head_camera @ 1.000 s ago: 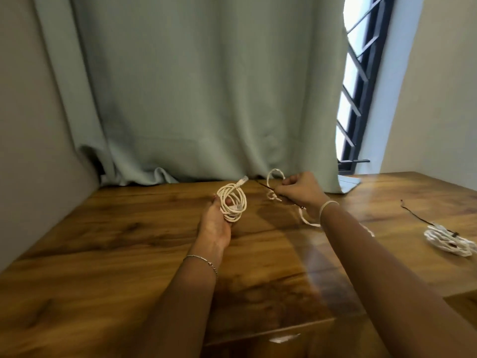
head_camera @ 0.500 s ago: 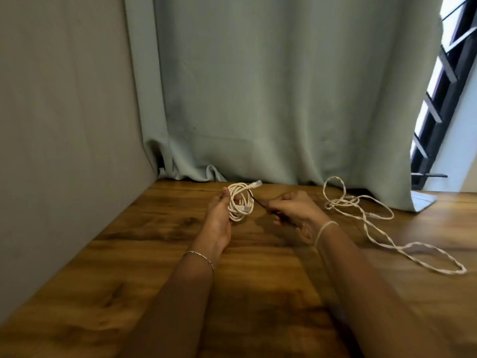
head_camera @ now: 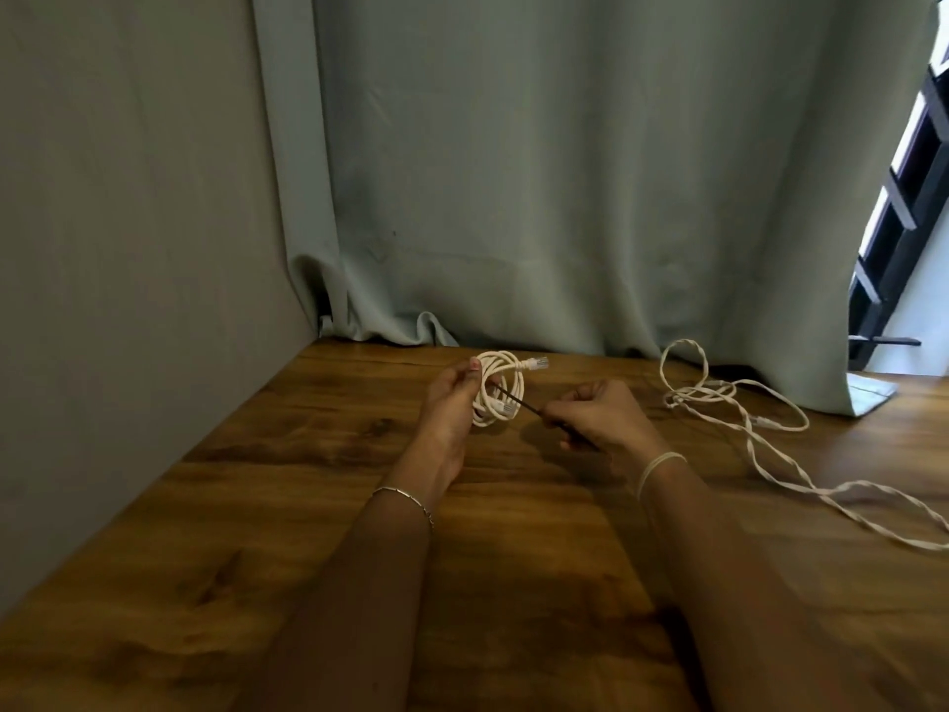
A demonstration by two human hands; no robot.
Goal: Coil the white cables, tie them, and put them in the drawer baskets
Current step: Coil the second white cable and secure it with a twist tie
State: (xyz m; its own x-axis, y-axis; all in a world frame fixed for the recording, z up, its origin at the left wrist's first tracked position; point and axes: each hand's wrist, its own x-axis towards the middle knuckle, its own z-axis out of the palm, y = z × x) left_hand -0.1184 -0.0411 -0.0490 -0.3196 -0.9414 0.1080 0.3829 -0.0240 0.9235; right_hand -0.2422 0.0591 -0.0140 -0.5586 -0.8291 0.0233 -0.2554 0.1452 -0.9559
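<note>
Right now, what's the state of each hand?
Left hand: closed, holding the coiled white cable.
Right hand: closed, pinching a thin black tie.

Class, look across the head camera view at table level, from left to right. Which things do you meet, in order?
Left hand → coiled cable → black tie → right hand → loose cable.
</note>
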